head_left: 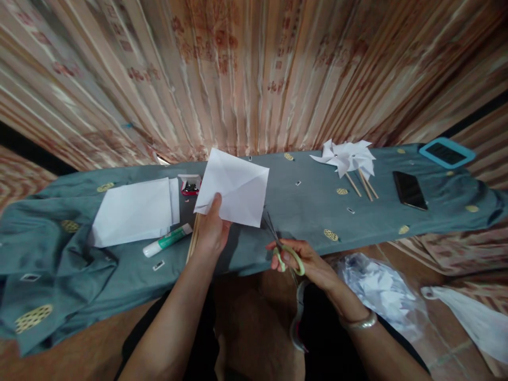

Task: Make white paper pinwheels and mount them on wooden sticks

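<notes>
L hand (213, 230) pinches paper sq. (240, 185), thumb atop; R hand (307, 259) grips scissors (279, 245), blades twd 11 o'clock, tips nr paper's 5 o'clock corner.

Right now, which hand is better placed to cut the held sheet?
Right, probably. The right hand holds the scissors, blades near the right edge of the white sheet. The left hand grips that sheet's near edge, so it seems better suited to steadying.

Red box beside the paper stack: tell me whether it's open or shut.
Open: small, dark, shiny pieces show inside the red box.
</notes>
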### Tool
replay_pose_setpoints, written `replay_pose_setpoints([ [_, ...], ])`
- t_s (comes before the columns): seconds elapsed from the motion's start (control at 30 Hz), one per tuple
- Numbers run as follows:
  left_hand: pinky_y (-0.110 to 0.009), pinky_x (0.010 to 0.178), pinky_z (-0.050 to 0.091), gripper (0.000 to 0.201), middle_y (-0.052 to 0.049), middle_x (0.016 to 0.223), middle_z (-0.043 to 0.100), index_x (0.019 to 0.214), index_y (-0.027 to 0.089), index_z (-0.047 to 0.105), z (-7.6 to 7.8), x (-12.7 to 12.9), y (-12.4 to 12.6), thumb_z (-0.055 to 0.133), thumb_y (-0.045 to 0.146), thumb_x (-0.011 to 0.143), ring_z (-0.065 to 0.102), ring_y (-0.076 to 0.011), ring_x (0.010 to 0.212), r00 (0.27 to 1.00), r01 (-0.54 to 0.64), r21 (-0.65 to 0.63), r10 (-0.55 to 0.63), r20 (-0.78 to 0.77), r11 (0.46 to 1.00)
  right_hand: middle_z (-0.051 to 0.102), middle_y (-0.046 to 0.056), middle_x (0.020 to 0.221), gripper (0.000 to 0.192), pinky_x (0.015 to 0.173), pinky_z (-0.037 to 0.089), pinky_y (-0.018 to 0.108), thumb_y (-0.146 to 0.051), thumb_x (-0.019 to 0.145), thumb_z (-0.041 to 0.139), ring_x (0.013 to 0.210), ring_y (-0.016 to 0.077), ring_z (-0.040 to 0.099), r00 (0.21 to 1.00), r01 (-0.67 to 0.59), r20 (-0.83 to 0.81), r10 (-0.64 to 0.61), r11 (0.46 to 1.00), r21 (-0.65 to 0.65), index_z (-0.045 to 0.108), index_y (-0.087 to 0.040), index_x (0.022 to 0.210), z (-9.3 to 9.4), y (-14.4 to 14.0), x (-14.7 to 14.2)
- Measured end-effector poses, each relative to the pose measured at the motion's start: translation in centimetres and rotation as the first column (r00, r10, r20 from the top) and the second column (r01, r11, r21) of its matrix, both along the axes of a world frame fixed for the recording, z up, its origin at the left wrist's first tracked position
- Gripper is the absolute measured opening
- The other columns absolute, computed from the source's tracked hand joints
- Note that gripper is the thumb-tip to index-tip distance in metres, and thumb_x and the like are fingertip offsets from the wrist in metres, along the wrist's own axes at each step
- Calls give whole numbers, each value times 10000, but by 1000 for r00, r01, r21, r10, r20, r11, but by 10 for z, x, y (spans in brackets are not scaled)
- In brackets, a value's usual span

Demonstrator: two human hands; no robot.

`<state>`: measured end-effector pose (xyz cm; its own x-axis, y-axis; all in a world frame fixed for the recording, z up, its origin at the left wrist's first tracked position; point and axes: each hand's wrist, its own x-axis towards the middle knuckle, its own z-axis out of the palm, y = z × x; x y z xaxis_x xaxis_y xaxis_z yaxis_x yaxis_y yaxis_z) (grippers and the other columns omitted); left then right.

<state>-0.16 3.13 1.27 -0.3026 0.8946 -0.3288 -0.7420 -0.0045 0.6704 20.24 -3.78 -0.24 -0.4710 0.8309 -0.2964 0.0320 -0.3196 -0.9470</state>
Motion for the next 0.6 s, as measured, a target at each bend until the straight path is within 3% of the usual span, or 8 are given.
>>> replay_pose_setpoints([
  [0.17, -220, 732, 588, 261, -47, 966, 755, 1158, 186, 645, -1, -2, 2, 544, 133, 924, 708, -133, 814, 1000, 3, 25, -3, 6, 1000, 651, 27, 712, 573, 606, 467, 271, -652, 734, 690, 616, 116, 559, 996, -82, 17, 82, 997, -17, 648, -134, 976, -3, -4, -4],
  [0.6, -288, 915, 554, 260, -25, 991, 758, 1138, 197, 662, -1, 12, -5, 560, 119, 912, 707, -127, 823, 998, 57, 13, -56, -22, 998, 651, 10, 685, 588, 594, 460, 254, -657, 697, 716, 612, 110, 561, 999, -26, 32, 27, 999, -21, 671, -138, 970, -2, -1, -7],
])
